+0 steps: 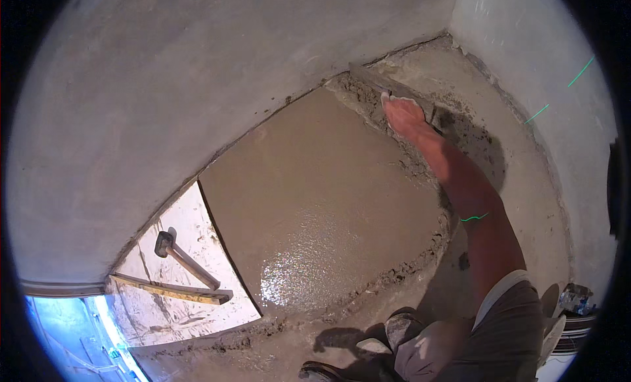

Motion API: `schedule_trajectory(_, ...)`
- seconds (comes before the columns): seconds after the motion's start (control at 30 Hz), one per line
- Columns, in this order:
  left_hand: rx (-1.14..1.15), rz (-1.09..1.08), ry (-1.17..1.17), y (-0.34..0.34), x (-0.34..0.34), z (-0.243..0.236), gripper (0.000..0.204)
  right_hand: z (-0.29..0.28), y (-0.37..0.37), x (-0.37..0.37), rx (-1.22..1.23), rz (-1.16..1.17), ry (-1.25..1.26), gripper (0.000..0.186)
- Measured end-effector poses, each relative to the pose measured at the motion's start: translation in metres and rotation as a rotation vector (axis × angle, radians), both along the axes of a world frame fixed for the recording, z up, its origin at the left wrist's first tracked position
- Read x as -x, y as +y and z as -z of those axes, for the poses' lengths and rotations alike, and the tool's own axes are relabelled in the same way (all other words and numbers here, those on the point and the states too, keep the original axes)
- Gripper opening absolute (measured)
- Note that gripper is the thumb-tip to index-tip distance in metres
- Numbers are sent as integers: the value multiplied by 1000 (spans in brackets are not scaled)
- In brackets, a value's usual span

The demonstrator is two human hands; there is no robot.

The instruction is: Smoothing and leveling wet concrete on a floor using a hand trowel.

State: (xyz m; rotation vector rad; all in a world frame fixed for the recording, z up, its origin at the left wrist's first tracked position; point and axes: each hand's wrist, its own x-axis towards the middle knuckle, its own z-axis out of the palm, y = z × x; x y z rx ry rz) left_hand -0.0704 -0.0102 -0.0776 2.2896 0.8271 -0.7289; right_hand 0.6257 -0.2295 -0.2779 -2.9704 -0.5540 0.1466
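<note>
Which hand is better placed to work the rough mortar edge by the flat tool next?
Right, most likely: the right hand grips the flat tool right beside the rough mortar edge; the left hand is out of view.

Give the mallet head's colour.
The mallet head is black or near-black; seen in the head view.

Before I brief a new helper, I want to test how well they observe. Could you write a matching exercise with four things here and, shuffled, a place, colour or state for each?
Things:
1. mallet
2. trowel
3. mortar bed
4. slab

Descriptions:
A. white, streaked with dirt
B. held in the right hand
C. smooth surface, shining in part
D. dark head, wooden handle

Right pairs: 1-D, 2-B, 3-C, 4-A.
</note>
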Motion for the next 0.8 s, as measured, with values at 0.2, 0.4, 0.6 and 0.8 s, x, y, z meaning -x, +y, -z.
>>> schedule_trajectory(0.2,24,5,-4,5,-8,1,61,17,-21,1,94,-111,-143,41)
schedule_trajectory(0.4,3,22,81,9,-12,1,60,-2,-22,1,16,3,-69,40)
schedule_trajectory(0.6,-34,-3,75,-3,-11,-4,60,-15,-39,63,-230,132,-235,51)
schedule_trajectory(0.8,-34,58,81,12,-10,-5,61,41,-68,79,77,-52,-244,55)
